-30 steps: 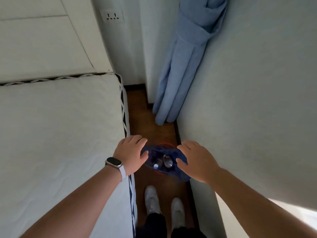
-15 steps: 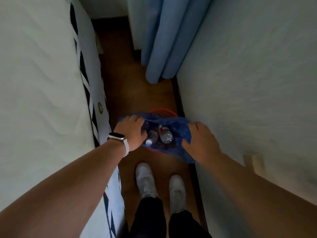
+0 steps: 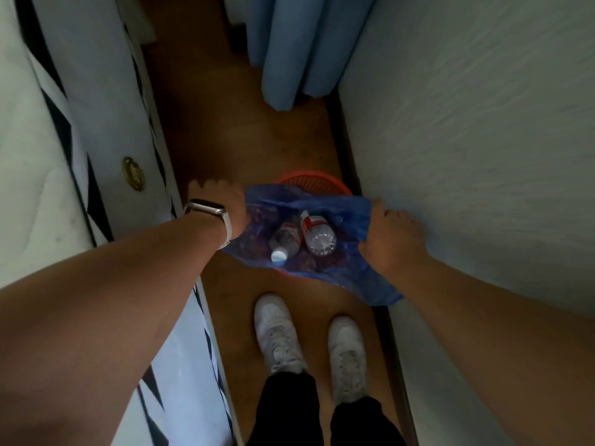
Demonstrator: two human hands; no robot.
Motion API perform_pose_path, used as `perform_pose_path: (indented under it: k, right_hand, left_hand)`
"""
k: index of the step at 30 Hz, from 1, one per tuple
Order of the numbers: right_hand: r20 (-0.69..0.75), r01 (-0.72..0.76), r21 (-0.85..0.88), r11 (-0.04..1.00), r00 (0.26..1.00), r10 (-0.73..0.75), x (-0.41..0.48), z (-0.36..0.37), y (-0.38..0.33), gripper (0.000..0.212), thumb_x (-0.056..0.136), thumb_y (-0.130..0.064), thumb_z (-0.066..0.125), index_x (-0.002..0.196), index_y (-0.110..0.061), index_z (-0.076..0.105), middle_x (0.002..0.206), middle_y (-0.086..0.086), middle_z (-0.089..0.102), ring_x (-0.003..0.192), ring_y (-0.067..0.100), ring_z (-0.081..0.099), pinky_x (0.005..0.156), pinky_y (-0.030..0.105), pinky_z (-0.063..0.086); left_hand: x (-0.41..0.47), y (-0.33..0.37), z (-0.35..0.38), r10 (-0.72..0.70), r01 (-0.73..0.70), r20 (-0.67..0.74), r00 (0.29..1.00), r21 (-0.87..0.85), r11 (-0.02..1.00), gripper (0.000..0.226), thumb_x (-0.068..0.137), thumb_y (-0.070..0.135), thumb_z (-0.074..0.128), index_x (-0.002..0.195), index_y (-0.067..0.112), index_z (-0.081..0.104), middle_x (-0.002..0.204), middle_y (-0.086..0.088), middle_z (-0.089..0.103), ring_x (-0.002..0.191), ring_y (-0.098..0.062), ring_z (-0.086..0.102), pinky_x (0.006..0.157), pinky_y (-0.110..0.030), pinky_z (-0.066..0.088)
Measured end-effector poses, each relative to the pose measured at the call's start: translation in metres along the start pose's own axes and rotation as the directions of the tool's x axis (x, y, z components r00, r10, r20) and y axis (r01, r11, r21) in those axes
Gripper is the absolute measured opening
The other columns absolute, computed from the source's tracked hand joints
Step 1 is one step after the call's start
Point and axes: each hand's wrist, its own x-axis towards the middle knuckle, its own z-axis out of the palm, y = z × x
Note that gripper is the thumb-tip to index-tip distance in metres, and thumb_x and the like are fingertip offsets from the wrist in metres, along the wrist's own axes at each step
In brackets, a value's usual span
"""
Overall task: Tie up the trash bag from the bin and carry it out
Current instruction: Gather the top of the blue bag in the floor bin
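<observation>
A blue trash bag (image 3: 351,278) lines a small orange bin (image 3: 314,180) on the brown floor between the bed and the wall. Two clear plastic bottles (image 3: 317,235) lie inside the bag. My left hand (image 3: 222,201), with a watch on the wrist, grips the bag's left edge; its fingers are hidden behind the plastic. My right hand (image 3: 391,236) is closed on the bag's right edge, next to the wall.
A white mattress with black-and-white trim (image 3: 106,130) runs along the left. A white wall (image 3: 483,140) stands close on the right. A blue curtain (image 3: 299,49) hangs down to the floor ahead. My white shoes (image 3: 309,336) stand just behind the bin.
The view has tilted down and closer to the bin. Both hands went from hovering over the bag's rim to gripping its left and right edges, pulling the plastic up and outward.
</observation>
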Motion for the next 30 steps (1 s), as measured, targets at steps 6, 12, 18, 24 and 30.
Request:
perform_pose_path:
  k: [6,12,18,24,30]
  right_hand:
    - [0.127,-0.031,-0.092,0.995,0.991,0.042,-0.004,-0.006,0.000,0.028,0.086,-0.027,0.059,0.109,-0.012,0.059,0.113,0.011,0.064,0.105,0.029,0.060,0.086,0.039,0.045]
    - [0.101,-0.179,0.248,0.952,0.982,0.158,-0.023,-0.002,0.008,0.043,0.080,-0.016,0.066,0.117,-0.002,0.049,0.115,0.022,0.055,0.101,0.037,0.056,0.080,0.040,0.049]
    - [0.325,-0.467,0.483,0.741,0.881,0.343,-0.025,0.021,0.021,0.065,0.065,-0.030,0.076,0.118,-0.005,0.049,0.111,0.016,0.063,0.096,0.033,0.064,0.079,0.044,0.057]
    - [0.500,-0.526,0.560,0.641,0.831,0.245,-0.022,0.042,0.012,0.009,0.082,-0.008,0.062,0.082,0.001,0.062,0.072,0.012,0.058,0.071,0.024,0.057,0.061,0.029,0.044]
    - [0.316,-0.410,0.710,0.573,0.912,0.260,-0.038,0.043,0.009,0.014,0.081,-0.007,0.059,0.068,-0.004,0.052,0.060,0.005,0.053,0.052,0.015,0.049,0.045,0.025,0.036]
  left_hand:
    - [-0.014,0.005,-0.014,-0.048,0.051,0.028,0.998,-0.168,0.984,0.022,0.086,0.021,0.052,0.104,0.011,0.061,0.104,-0.017,0.067,0.091,-0.037,0.065,0.066,-0.038,0.046]
    - [-0.047,0.006,-0.030,-0.090,0.117,0.090,0.992,-0.358,0.926,0.012,0.087,0.020,0.051,0.093,0.012,0.058,0.093,-0.017,0.067,0.078,-0.035,0.063,0.061,-0.037,0.049]
    - [-0.073,0.008,-0.030,-0.108,0.128,0.070,0.992,-0.589,0.798,0.015,0.086,0.029,0.054,0.076,0.018,0.052,0.068,-0.006,0.060,0.061,-0.026,0.058,0.054,-0.033,0.045]
    - [-0.087,0.027,-0.026,-0.091,0.029,-0.037,0.995,-0.776,0.630,0.007,0.088,0.023,0.056,0.083,0.017,0.057,0.071,0.000,0.060,0.064,-0.020,0.057,0.059,-0.029,0.042]
    - [-0.092,0.031,-0.021,-0.108,0.039,-0.025,0.994,-0.832,0.553,0.002,0.089,0.021,0.055,0.088,0.021,0.057,0.073,0.007,0.057,0.066,-0.011,0.055,0.053,-0.022,0.035]
